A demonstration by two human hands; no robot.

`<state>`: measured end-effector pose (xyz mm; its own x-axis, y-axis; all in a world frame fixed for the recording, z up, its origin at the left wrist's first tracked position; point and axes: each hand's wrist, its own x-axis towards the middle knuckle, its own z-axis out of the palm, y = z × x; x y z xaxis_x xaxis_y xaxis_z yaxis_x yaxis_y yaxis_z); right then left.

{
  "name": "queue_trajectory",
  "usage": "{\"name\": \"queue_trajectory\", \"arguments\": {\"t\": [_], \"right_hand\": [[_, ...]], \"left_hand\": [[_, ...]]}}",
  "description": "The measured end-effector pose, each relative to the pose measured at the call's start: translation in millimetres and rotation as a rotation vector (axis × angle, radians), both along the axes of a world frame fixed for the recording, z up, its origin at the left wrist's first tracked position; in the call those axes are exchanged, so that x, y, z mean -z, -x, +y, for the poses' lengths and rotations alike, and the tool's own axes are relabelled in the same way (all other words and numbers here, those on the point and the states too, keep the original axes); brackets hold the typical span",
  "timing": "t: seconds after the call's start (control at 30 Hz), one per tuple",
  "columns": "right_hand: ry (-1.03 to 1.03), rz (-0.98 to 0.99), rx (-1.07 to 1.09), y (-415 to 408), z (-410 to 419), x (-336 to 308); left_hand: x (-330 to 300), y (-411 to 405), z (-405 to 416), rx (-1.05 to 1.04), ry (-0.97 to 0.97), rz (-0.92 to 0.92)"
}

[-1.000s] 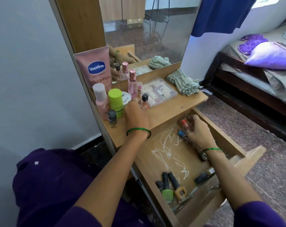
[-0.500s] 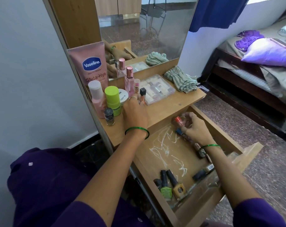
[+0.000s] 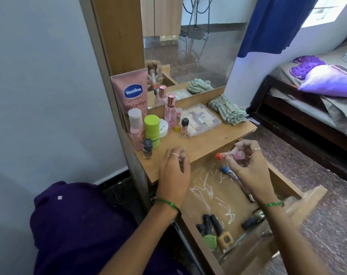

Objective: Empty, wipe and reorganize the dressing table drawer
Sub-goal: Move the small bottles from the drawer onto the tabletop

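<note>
The wooden drawer (image 3: 315, 197) stands pulled out, its floor streaked with white scribbles. My right hand (image 3: 248, 167) holds a small pink tube with a red cap (image 3: 231, 155) above the drawer's back end. A blue-capped tube (image 3: 226, 170) lies just under that hand. Nail polish bottles (image 3: 216, 233) lie at the drawer's front. My left hand (image 3: 175, 171) hovers over the front edge of the dressing table top (image 3: 204, 144), fingers loosely curled and blurred, holding nothing visible. A small black-capped bottle (image 3: 184, 127) stands on the top beside the other cosmetics.
On the table top stand a pink Vaseline tube (image 3: 132, 94), a green-capped jar (image 3: 151, 132), a clear compartment box (image 3: 201, 120) and a striped cloth (image 3: 226, 112). A mirror rises behind. A bed (image 3: 317, 100) stands at the right.
My left hand has let go of the small black-capped bottle and drawn back to the table's front edge. My right hand has lifted the red-capped tube up out of the drawer.
</note>
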<state>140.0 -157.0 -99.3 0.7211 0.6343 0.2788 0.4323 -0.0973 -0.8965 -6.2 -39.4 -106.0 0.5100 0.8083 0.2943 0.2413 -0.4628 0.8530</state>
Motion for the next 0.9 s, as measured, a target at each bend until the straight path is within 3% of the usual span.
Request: {"name": "queue_trajectory", "arguments": {"t": [0.2, 0.47, 0.67, 0.9], "right_hand": [[-0.157, 0.026, -0.143, 38.9, 30.9, -41.1], [0.084, -0.207, -0.177, 51.8, 104.9, -36.5], [0.152, -0.41, -0.115, 44.4, 133.2, -35.2], [0.161, -0.454, -0.089, 40.9, 146.9, -41.8]], "left_hand": [[12.1, 14.1, -21.7, 0.235, -0.05, 0.133], [42.3, 17.6, -23.3, 0.323, -0.21, 0.429], [52.0, 19.3, -23.0, 0.354, -0.221, 0.463], [53.6, 20.6, -23.5, 0.362, -0.228, 0.432]]}}
